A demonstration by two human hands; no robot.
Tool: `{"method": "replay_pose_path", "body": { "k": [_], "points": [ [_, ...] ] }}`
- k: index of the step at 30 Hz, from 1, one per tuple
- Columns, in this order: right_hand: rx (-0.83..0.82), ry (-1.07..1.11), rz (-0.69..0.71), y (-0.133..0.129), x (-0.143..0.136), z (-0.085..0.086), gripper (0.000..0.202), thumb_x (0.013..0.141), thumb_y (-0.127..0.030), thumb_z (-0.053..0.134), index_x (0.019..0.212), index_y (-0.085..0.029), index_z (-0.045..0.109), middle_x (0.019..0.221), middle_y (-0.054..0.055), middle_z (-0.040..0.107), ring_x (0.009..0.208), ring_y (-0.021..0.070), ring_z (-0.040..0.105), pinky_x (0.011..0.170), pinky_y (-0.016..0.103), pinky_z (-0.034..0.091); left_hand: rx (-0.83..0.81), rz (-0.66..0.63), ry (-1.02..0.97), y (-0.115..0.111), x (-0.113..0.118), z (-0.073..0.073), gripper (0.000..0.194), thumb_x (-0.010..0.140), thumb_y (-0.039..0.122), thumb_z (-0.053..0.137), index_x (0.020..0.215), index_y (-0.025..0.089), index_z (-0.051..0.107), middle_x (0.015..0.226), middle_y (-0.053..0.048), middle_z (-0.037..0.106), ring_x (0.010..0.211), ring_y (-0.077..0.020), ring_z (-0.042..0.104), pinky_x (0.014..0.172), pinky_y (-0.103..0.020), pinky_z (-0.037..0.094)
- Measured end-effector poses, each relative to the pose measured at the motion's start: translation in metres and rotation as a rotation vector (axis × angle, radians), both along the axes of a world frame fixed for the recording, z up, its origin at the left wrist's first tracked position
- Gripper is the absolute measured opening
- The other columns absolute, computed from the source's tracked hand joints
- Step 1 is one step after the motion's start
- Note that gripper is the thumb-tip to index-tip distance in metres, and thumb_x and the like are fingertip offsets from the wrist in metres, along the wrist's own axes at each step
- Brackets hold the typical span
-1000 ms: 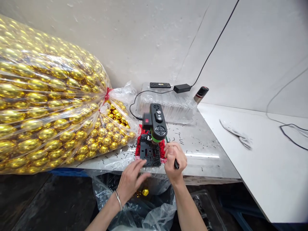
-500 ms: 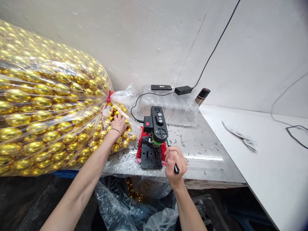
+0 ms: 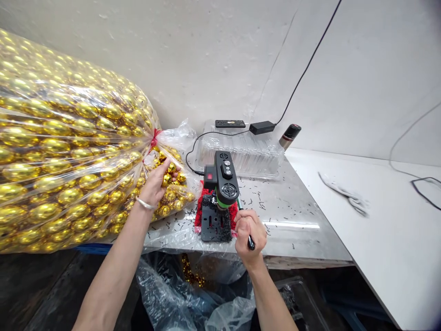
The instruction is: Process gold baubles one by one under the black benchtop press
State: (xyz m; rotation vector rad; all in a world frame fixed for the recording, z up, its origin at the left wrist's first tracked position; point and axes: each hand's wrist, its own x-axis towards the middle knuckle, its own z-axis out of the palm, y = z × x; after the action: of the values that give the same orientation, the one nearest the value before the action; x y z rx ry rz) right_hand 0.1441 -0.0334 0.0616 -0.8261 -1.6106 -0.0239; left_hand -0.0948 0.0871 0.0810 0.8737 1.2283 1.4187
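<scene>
My left hand (image 3: 155, 183) is in the torn-open end of a big clear bag (image 3: 86, 87) of shiny gold balls. Its fingers curl around a few gold balls (image 3: 169, 173), and the fingertips are partly hidden. On the steel table, my right hand (image 3: 251, 235) is wrapped around the black-tipped lever (image 3: 251, 242) of a small black bench machine (image 3: 227, 177). The machine's head stands over a slotted black base plate (image 3: 211, 225), which rests on a red mat (image 3: 199, 216) strewn with black shavings.
Clear plastic trays (image 3: 241, 154) stand behind the machine, carrying a black power adapter (image 3: 262, 127) and a dark remote-like object (image 3: 230, 123). A flask (image 3: 290, 136) is beside them. A glove (image 3: 344, 195) lies on the white table. Below the front edge hangs a plastic bag (image 3: 172, 294) with gold balls inside.
My left hand has drawn back slightly left and turned thumb-up, with gold balls now visible in its fingers. My right hand keeps its hold on the lever.
</scene>
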Motion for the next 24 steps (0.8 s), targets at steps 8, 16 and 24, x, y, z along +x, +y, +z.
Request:
{"method": "replay_pose_path", "body": {
  "k": [8,16,24],
  "points": [
    [-0.014,0.008,-0.005,0.001,0.0,0.004,0.028,0.085,-0.001,0.039,0.065,-0.02,0.04,0.061,-0.001,0.047,0.066,0.012,0.051,0.058,0.026,0.039,-0.338,-0.187,-0.623,-0.085,0.043,-0.029,0.019,0.086,0.011,0.056,0.103,0.011,0.065,0.085,-0.007,0.068,0.063,-0.0111,0.065,0.048,-0.016,0.052],
    [-0.021,-0.001,-0.002,0.0,0.001,0.008,0.026,0.084,-0.001,0.04,0.066,-0.02,0.043,0.063,-0.001,0.049,0.067,0.0122,0.053,0.059,0.026,0.039,-0.476,-0.24,-0.664,-0.094,0.063,-0.065,0.016,0.091,0.015,0.051,0.095,0.008,0.065,0.079,-0.012,0.07,0.06,-0.0125,0.065,0.043,-0.016,0.049],
    [-0.032,0.001,-0.016,0.0,0.0,0.006,0.027,0.086,-0.004,0.039,0.065,-0.02,0.043,0.062,-0.001,0.049,0.066,0.0127,0.053,0.059,0.027,0.041,-0.482,-0.242,-0.633,-0.097,0.067,-0.072,0.01,0.085,0.018,0.063,0.089,0.009,0.065,0.077,-0.009,0.07,0.056,-0.0106,0.064,0.046,-0.016,0.051]
  ]
}}
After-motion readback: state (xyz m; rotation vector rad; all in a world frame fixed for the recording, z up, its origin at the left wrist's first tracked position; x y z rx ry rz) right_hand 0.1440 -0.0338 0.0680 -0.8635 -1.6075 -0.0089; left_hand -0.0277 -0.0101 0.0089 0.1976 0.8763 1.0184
